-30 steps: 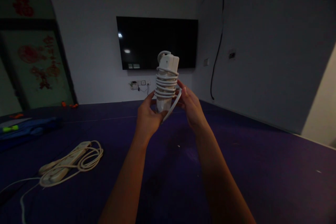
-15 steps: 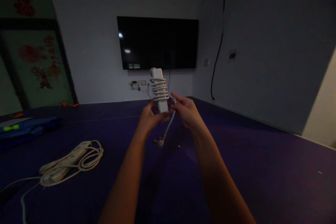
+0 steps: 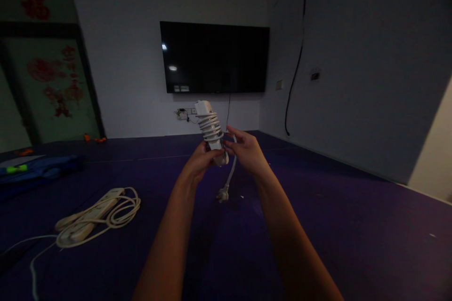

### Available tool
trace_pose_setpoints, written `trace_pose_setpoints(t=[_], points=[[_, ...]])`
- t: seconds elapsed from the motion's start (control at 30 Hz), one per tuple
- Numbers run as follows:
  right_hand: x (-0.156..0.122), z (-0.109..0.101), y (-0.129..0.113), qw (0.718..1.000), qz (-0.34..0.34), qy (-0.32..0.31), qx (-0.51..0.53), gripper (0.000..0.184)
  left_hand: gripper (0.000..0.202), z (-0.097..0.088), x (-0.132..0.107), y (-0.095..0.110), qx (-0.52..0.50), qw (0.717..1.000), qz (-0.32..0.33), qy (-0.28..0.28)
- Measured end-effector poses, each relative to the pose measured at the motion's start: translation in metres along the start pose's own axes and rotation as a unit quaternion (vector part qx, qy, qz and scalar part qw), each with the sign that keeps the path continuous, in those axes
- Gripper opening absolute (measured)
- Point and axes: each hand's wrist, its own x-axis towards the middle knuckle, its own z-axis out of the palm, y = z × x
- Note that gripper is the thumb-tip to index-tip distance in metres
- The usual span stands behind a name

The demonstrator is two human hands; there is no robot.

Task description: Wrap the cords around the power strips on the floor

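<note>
In the middle of the head view, a white power strip (image 3: 215,145) is held up, tilted to the left, with its cord (image 3: 209,125) wound round it in several turns. My left hand (image 3: 202,160) is closed round its lower end, thumb across the front. My right hand (image 3: 246,149) pinches the cord's loose end close to the strip's right side. From those fingers the cord hangs down to a plug (image 3: 222,194), which dangles above the purple surface. My fingers partly hide the lower end of the strip.
A second power strip (image 3: 92,216) with a loosely coiled cord lies on the purple surface (image 3: 318,225) at left. Behind it is a blue cloth (image 3: 52,168). A television (image 3: 215,59) hangs on the far wall, and a black cable (image 3: 295,66) runs down the right wall.
The wound power strip has tipped further left and dropped slightly. The dangling plug has swung a little to the right. Both hands keep their hold.
</note>
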Motion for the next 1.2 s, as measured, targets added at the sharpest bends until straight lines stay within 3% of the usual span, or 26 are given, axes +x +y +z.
trace_pose_setpoints(t=[0.2,0.37,0.6,0.73,0.93,1.2], points=[[-0.006,0.007,-0.01,0.999,0.002,-0.024,0.033,0.051,0.015,0.007,0.003,0.006,-0.122,0.991,-0.035,0.046],[-0.007,0.0,-0.02,0.999,-0.031,-0.029,-0.012,0.053,0.034,0.003,-0.003,0.015,-0.124,0.991,-0.03,0.03],[-0.008,-0.014,-0.027,0.993,-0.052,0.069,-0.079,0.05,0.041,-0.006,-0.003,0.008,-0.097,0.995,-0.024,0.029],[-0.007,-0.023,-0.023,0.989,-0.052,0.102,-0.088,0.046,0.044,-0.005,-0.004,0.006,-0.079,0.997,-0.011,0.008],[0.0,-0.037,-0.004,0.978,-0.08,0.056,-0.186,0.051,0.044,0.0,-0.009,0.006,-0.07,0.997,0.004,-0.028],[0.001,-0.026,-0.001,0.964,-0.11,0.049,-0.239,0.033,0.052,0.009,-0.012,0.005,-0.105,0.988,-0.014,-0.117]])
